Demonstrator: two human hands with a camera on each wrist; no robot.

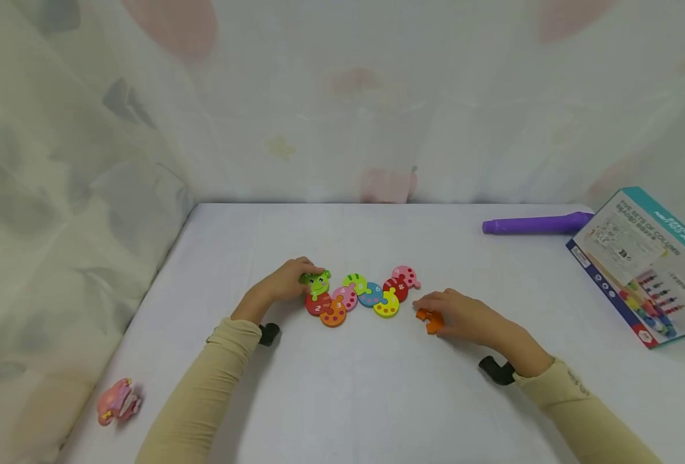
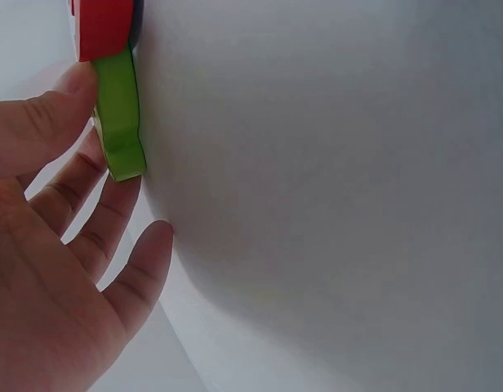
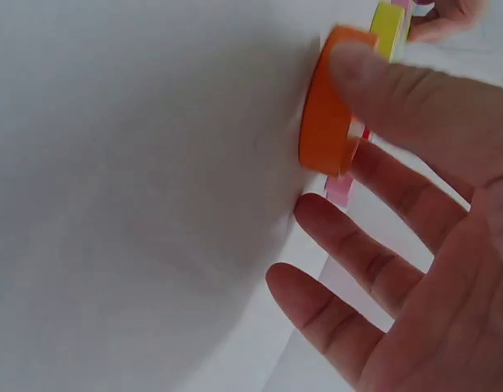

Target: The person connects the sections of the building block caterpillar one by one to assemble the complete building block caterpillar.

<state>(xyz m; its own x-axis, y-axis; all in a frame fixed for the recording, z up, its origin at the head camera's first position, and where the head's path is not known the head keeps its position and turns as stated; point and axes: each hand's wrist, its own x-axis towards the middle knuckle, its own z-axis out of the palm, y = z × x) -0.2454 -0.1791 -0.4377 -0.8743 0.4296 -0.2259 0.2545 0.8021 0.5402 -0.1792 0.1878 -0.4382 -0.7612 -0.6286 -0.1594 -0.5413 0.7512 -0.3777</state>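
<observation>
A row of colourful numbered caterpillar puzzle pieces (image 1: 371,294) winds across the white table in the head view. At its left end my left hand (image 1: 284,281) pinches the green head piece (image 1: 319,283), which has a smiling face. The left wrist view shows the thumb on one edge of the green piece (image 2: 121,122), with a red piece (image 2: 104,28) against it. Right of the row, my right hand (image 1: 466,317) holds a loose orange puzzle piece (image 1: 432,321) between thumb and fingers. In the right wrist view this orange piece (image 3: 323,114) stands close to the table surface.
A purple tube-shaped object (image 1: 536,223) lies at the back right, by a boxed toy set (image 1: 644,270). A small pink toy figure (image 1: 118,403) sits at the front left. Patterned curtains (image 1: 342,103) hang behind and to the left of the table.
</observation>
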